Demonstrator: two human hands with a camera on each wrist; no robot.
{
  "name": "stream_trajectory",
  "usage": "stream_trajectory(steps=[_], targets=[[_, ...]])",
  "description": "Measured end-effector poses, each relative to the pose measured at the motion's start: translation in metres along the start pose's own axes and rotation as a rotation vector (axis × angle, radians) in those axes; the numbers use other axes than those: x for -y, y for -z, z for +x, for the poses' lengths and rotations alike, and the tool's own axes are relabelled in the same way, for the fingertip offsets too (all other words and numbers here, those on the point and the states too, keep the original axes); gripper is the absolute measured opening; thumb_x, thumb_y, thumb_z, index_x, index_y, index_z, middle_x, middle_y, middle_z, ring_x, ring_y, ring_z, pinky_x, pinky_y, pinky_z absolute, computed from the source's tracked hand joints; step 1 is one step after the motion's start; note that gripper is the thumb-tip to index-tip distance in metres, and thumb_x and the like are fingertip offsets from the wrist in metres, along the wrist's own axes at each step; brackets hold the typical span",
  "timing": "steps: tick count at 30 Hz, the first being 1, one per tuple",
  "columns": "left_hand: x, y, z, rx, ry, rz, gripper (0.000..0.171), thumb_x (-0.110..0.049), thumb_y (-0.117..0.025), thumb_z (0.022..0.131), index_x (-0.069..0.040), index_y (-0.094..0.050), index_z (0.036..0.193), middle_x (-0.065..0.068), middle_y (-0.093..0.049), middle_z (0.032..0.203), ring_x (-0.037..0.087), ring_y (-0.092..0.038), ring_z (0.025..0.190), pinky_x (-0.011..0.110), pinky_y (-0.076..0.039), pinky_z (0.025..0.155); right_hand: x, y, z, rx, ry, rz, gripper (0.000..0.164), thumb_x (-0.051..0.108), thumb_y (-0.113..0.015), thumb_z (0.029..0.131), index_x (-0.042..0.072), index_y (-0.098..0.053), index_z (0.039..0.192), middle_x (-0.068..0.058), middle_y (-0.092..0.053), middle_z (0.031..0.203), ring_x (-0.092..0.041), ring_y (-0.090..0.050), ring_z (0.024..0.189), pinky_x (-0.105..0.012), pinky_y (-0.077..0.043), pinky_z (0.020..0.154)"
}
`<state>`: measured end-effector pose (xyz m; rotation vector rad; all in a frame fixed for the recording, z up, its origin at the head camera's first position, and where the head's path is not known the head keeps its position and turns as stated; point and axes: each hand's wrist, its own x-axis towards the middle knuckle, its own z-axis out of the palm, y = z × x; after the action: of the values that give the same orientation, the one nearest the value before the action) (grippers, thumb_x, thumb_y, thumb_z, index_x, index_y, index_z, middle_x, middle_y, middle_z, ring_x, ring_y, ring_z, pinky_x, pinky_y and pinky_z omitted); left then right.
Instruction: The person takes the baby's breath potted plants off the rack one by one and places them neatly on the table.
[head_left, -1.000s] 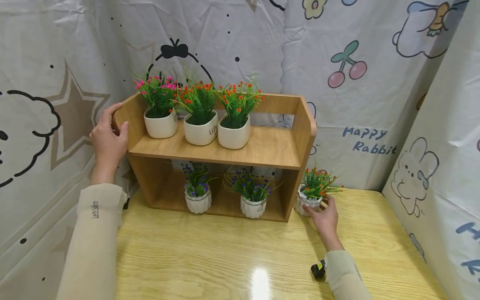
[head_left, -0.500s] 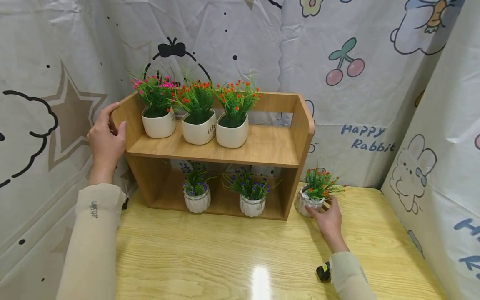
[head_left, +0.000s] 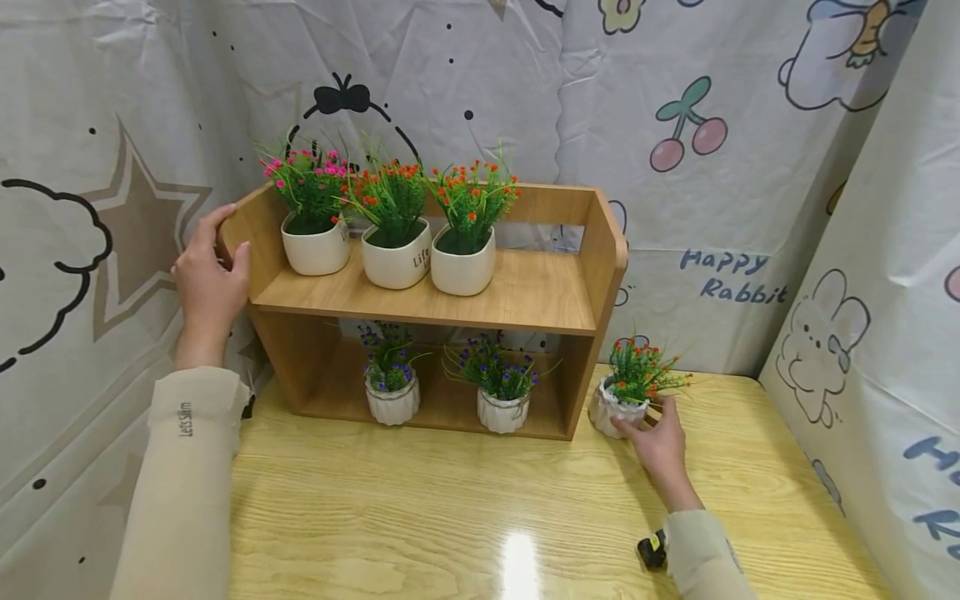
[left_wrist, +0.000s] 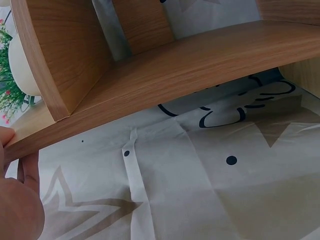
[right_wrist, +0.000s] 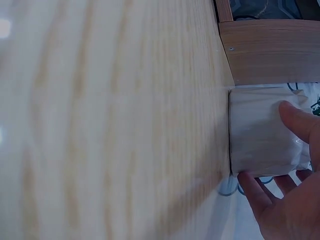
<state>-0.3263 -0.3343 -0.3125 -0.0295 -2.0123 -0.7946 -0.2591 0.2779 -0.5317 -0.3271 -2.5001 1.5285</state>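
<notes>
In the head view my left hand (head_left: 210,279) grips the left side panel of a two-tier wooden shelf (head_left: 420,310), thumb in front and fingers round the edge. Beyond the shelf's right end, my right hand (head_left: 660,442) holds a potted artificial plant (head_left: 618,408) with orange flowers in a white ribbed pot. From the right wrist, the white pot (right_wrist: 265,132) shows upright at the table surface, the thumb on its near side and fingers along its lower side in that view. The left wrist view catches the shelf's panel (left_wrist: 70,50) with fingertips at its edge.
On the upper tier stand three smooth white pots, one pink-flowered (head_left: 317,250) and two orange-flowered (head_left: 396,262). Two ribbed pots with purple flowers (head_left: 504,410) occupy the lower tier. A printed curtain (head_left: 510,100) hangs behind. Small black device (head_left: 652,550) sits by the right wrist.
My right hand and the orange-flowered potted plant have shifted slightly right, away from the shelf's end. The left hand keeps its grip on the shelf; the head view has drifted slightly.
</notes>
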Motion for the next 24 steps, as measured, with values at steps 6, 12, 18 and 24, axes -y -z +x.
stream_trajectory(steps=[6,12,18,24], targets=[[-0.0007,-0.0006,0.0002,-0.006,0.002,0.000,0.048,-0.013,-0.061,0.100,-0.021,-0.057,0.147,0.024,-0.068,0.123,0.036,-0.058,0.087,0.052,-0.036,0.083,-0.0008,-0.0003,-0.0010,0.005,0.000,0.004,0.086,0.018,-0.083,0.089,-0.002,-0.028,0.151,-0.033,-0.035,0.157,-0.054,-0.048,0.137,-0.051,-0.052,0.101],[-0.0016,-0.0003,0.0003,-0.006,0.003,0.003,0.048,-0.013,-0.061,0.100,-0.022,-0.057,0.147,0.022,-0.068,0.127,0.037,-0.059,0.088,0.051,-0.037,0.081,-0.0015,0.0006,-0.0017,0.010,-0.010,0.000,0.084,0.019,-0.082,0.089,-0.001,-0.029,0.151,-0.032,-0.037,0.156,-0.053,-0.048,0.137,-0.051,-0.053,0.100],[-0.0005,-0.0004,0.0006,-0.007,0.000,-0.005,0.048,-0.014,-0.062,0.100,-0.022,-0.057,0.147,0.021,-0.067,0.133,0.043,-0.062,0.093,0.054,-0.038,0.082,-0.0018,0.0011,-0.0026,0.013,-0.009,-0.004,0.084,0.018,-0.082,0.089,0.000,-0.029,0.152,-0.032,-0.037,0.155,-0.052,-0.049,0.137,-0.051,-0.053,0.101],[-0.0002,-0.0004,0.0005,-0.005,-0.001,-0.005,0.048,-0.014,-0.061,0.100,-0.021,-0.057,0.147,0.021,-0.067,0.133,0.044,-0.062,0.094,0.056,-0.038,0.085,-0.0011,-0.0002,-0.0028,0.013,0.007,-0.027,0.086,0.022,-0.083,0.089,-0.001,-0.030,0.152,-0.030,-0.036,0.157,-0.053,-0.045,0.139,-0.052,-0.052,0.101]])
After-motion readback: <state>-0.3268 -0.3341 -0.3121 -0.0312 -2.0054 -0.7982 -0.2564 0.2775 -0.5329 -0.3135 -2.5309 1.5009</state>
